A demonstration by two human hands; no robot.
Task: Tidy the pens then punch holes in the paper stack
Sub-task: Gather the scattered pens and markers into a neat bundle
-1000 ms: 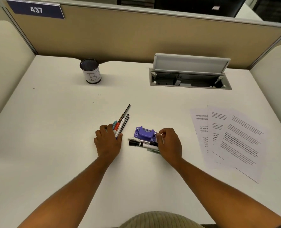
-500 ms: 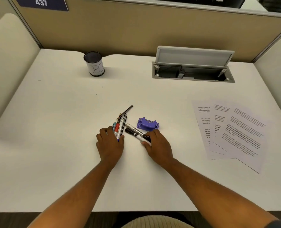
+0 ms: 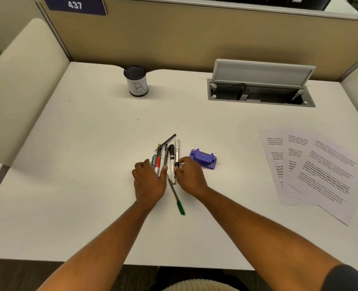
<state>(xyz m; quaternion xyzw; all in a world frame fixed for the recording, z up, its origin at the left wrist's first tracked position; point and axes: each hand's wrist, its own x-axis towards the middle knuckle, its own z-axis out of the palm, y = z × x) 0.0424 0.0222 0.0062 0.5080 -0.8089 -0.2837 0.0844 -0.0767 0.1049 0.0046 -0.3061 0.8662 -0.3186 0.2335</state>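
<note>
White cubicle desk (image 3: 69, 185), head view. Left hand (image 3: 149, 181) lies flat on the pens (image 3: 163, 158) at frame centre; right hand (image 3: 189, 175) pinches a marker (image 3: 172, 162). Green pen (image 3: 177, 198) strays below. Cup (image 3: 136, 81) upper left holds nothing visible. Punch (image 3: 203, 159) untouched; papers (image 3: 312, 171) fanned at right. Judgement: tidying underway, punching not yet begun.

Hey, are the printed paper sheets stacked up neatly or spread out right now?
Spread out. The paper sheets lie fanned and overlapping on the desk, each sheet's edge offset from the next.
</note>
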